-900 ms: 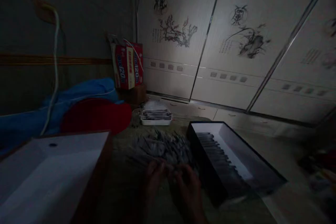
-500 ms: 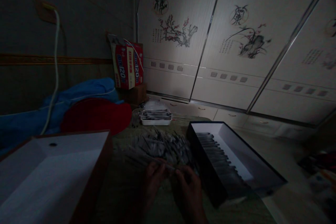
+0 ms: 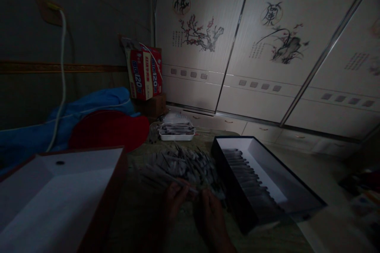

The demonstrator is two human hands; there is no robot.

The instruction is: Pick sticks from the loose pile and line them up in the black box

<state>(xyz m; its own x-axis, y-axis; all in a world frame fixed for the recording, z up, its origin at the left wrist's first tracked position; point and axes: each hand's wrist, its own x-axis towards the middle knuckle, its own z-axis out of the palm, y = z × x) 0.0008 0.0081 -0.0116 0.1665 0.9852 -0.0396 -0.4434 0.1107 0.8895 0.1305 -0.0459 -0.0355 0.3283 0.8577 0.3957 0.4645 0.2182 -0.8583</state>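
Grip: left hand [image 3: 174, 198] pinching one slender, pale, pen-like stick [image 3: 192, 190]; right hand [image 3: 211, 208] at its far end, hold too dim to tell. Just beyond: loose heap of grey, slender sticks [image 3: 184, 162] on a dull greenish tabletop [image 3: 203, 138]. Right: open, black-walled, white-lined rectangular box [image 3: 233, 191], dark sticks [image 3: 242, 172] ranged inside. Left: open reddish-brown box [image 3: 86, 163], white within.

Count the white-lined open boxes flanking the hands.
2: the brown box, left of the left hand, and the dark box, right of the right hand. I see no others, though dark areas could hide some.
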